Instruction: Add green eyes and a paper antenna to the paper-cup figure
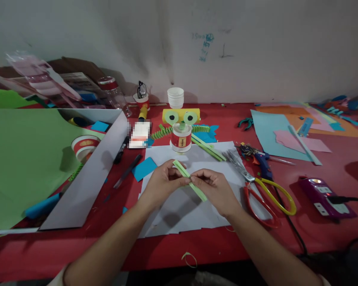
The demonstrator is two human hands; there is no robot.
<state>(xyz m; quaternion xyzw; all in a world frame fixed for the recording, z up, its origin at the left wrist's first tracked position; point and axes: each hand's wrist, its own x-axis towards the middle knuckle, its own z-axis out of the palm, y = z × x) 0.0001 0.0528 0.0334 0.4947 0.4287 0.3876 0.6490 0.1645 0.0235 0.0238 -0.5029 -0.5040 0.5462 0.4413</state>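
Over the white paper sheet [173, 218], my left hand [167, 180] and my right hand [213, 184] pinch a light green paper strip [199, 191] between thumbs and fingers. The strip slants down to the right, and the hands meet near its middle. Just beyond stands a red and white paper cup [181, 142] in front of a yellow paper roll [181, 115] with round paper eyes. Folded green paper springs [162, 132] spread out on either side of the cup. More green strips [210, 147] lie behind my right hand.
Scissors [252, 180] and a glue gun [264, 163] lie right of the sheet, near a purple power socket [326, 198]. At left stands a white box [92, 182] with green paper inside. A blue paper square [144, 169] and pen [128, 171] lie between. Stacked white cups [175, 97] stand behind.
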